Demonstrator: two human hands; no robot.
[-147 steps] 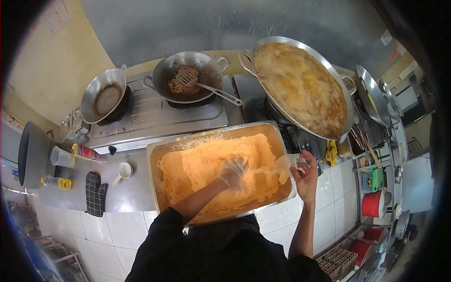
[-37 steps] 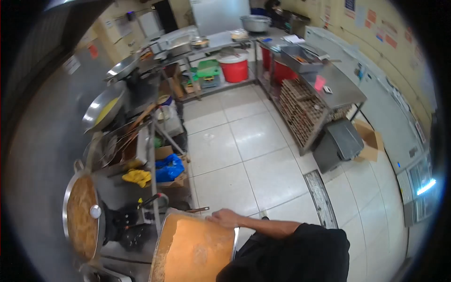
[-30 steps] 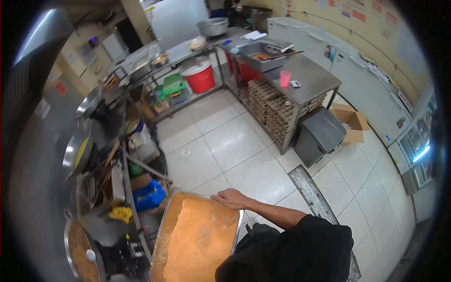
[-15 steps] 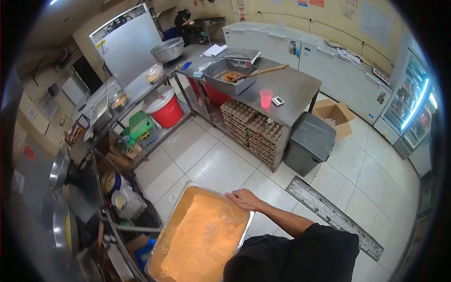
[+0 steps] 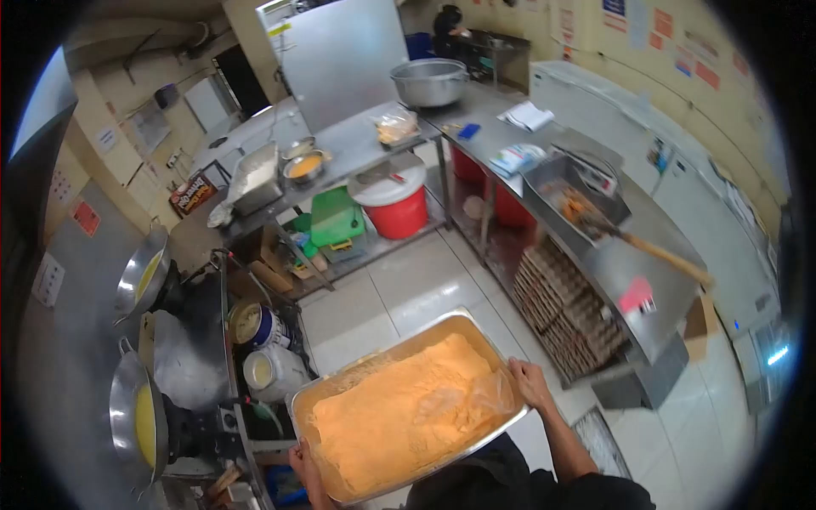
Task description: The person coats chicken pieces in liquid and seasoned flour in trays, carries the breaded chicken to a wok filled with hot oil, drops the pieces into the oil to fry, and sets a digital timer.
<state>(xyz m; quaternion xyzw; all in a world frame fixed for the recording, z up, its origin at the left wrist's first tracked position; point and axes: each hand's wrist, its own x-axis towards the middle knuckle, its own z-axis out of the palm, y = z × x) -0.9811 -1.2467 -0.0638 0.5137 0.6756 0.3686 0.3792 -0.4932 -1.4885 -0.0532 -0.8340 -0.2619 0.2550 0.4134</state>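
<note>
A rectangular metal tray is held in front of my body at the bottom of the view. Orange powder fills much of it, heaped toward the middle. A crumpled piece of clear plastic lies on the powder near the right end. My right hand is closed on the tray's right rim. At the lower left, my left hand grips the opposite end, its fingers partly hidden by the tray wall.
Two woks with yellow contents sit on burners at left. A steel table at right holds a grey basin with a long wooden-handled tool. Egg trays are stacked underneath. Red buckets stand below the back counter. Another person works far back.
The view has turned left, and room objects shift right. The tray has swung from lengthwise to crosswise. My left hand has come into view on its left end; my right hand keeps its hold.
</note>
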